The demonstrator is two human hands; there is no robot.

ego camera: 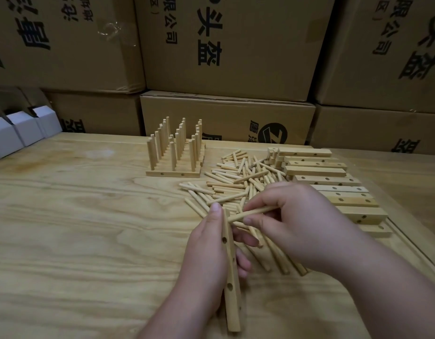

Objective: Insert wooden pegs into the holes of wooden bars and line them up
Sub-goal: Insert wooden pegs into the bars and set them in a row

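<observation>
A drilled bar, gripped upright-edge in the left hand, awaits the peg pinched by the right hand at 1 o'clock; square alignment over the top hole should seat it cleanly.

Partly hidden — the right hand covers the near end of the loose pegs and the back end of the pinched peg. We cannot count the finished row, its rear bars masked by those in front. Cardboard boxes and white cartons run off the edges — print cut off.
</observation>
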